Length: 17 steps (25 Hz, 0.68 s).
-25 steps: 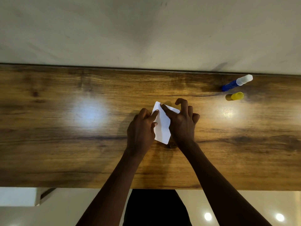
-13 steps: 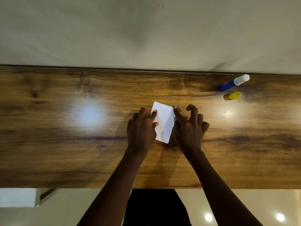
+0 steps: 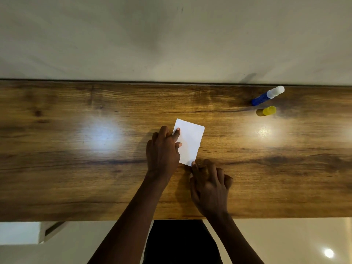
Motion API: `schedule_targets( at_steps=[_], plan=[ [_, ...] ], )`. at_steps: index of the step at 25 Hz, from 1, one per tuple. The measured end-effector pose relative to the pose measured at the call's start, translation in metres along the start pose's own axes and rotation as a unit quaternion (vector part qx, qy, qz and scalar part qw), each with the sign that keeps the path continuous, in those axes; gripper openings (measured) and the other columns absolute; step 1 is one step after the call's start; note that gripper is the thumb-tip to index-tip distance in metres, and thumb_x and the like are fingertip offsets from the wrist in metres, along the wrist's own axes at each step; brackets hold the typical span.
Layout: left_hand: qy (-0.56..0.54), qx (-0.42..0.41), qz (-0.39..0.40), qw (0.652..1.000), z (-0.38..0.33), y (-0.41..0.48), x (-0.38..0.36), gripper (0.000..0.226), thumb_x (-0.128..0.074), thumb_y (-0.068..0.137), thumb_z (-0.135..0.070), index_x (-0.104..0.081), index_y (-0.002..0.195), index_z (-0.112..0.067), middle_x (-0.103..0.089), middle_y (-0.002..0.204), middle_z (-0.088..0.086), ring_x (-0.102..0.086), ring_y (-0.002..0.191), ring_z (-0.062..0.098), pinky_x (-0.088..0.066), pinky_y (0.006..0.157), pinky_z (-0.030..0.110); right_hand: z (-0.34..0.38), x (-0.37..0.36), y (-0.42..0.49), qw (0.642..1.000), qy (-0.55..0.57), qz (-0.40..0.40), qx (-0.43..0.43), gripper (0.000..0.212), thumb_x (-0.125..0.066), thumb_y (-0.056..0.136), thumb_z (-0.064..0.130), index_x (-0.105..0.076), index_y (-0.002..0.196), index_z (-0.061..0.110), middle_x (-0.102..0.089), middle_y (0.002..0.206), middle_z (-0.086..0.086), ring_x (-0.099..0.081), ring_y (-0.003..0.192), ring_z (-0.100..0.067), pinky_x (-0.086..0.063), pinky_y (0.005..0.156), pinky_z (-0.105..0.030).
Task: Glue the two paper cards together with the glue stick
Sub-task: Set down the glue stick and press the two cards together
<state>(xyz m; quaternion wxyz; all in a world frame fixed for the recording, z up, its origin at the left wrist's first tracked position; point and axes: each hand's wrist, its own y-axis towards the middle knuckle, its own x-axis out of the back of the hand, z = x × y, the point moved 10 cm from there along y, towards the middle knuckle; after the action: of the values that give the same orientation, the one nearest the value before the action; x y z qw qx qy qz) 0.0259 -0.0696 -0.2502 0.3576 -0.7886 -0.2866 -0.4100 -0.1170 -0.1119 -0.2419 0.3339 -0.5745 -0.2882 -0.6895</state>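
Observation:
A white paper card [image 3: 190,141] lies flat on the wooden table [image 3: 76,178], slightly tilted. Only one white sheet shows; I cannot tell whether a second card lies beneath it. My left hand [image 3: 162,151] rests on the card's left edge, with the index finger and thumb pressing it down. My right hand [image 3: 209,181] sits just below the card with its fingers loosely curled, and its index fingertip touches the card's lower right corner. The blue glue stick [image 3: 267,96], its white end showing, lies at the back right. Its yellow cap [image 3: 266,111] lies just in front of it.
A pale wall rises directly behind the table's far edge. The near edge of the table runs just in front of my forearms, with a light floor below. Two bright lamp reflections show on the wood, left and right of the card.
My right hand slid from the card's top right area down along its right side to the lower right corner. The card now lies flat. My left hand stayed on the left edge.

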Motion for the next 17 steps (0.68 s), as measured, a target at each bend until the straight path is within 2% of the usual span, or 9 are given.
schedule_targets(
  at_steps=[4, 6, 8, 13, 17],
  plan=[
    [-0.021, 0.002, -0.01, 1.0, -0.001, -0.001, 0.002, 0.045, -0.056, 0.088, -0.015, -0.046, 0.131, -0.014, -0.054, 0.12, 0.01, -0.05, 0.11, 0.025, -0.047, 0.088, 0.033, -0.003, 0.001, 0.006, 1.0, 0.017, 0.003, -0.02, 0.038, -0.04, 0.079, 0.046, -0.065, 0.099, 0.025, -0.038, 0.114, -0.001, -0.037, 0.096, -0.021, -0.048, 0.069, -0.043],
    [-0.032, 0.004, -0.016, 0.999, -0.001, -0.002, 0.004, 0.044, -0.057, 0.087, -0.014, -0.048, 0.13, -0.013, -0.055, 0.119, 0.011, -0.051, 0.109, 0.025, -0.048, 0.087, 0.034, -0.003, 0.002, 0.01, 0.999, 0.037, 0.0, -0.027, 0.036, -0.041, 0.08, 0.045, -0.067, 0.094, 0.024, -0.038, 0.113, 0.001, -0.037, 0.096, -0.02, -0.039, 0.075, -0.038],
    [-0.041, 0.004, -0.017, 0.999, -0.001, -0.003, 0.004, 0.044, -0.058, 0.086, -0.014, -0.048, 0.129, -0.013, -0.055, 0.12, 0.011, -0.051, 0.11, 0.025, -0.048, 0.088, 0.033, -0.004, 0.004, 0.014, 0.998, 0.053, -0.008, -0.029, 0.031, -0.043, 0.08, 0.043, -0.066, 0.089, 0.023, -0.039, 0.111, 0.002, -0.037, 0.094, -0.019, -0.028, 0.073, -0.034],
    [-0.089, 0.002, -0.009, 0.996, 0.005, -0.005, 0.0, 0.051, -0.062, 0.083, -0.011, -0.045, 0.131, -0.014, -0.052, 0.121, 0.009, -0.051, 0.112, 0.022, -0.049, 0.087, 0.03, -0.01, 0.01, 0.02, 0.997, 0.073, -0.025, -0.032, 0.019, -0.052, 0.078, 0.034, -0.066, 0.08, 0.021, -0.04, 0.108, 0.004, -0.037, 0.09, -0.018, -0.019, 0.072, -0.035],
    [-0.131, 0.002, 0.003, 0.991, 0.01, -0.009, 0.001, 0.06, -0.066, 0.078, -0.007, -0.043, 0.133, -0.015, -0.053, 0.124, 0.009, -0.049, 0.116, 0.023, -0.048, 0.089, 0.032, -0.023, 0.015, 0.031, 0.994, 0.093, -0.032, -0.052, 0.011, -0.063, 0.07, 0.024, -0.069, 0.077, 0.019, -0.038, 0.106, 0.005, -0.036, 0.09, -0.017, -0.025, 0.068, -0.039]
  ],
)
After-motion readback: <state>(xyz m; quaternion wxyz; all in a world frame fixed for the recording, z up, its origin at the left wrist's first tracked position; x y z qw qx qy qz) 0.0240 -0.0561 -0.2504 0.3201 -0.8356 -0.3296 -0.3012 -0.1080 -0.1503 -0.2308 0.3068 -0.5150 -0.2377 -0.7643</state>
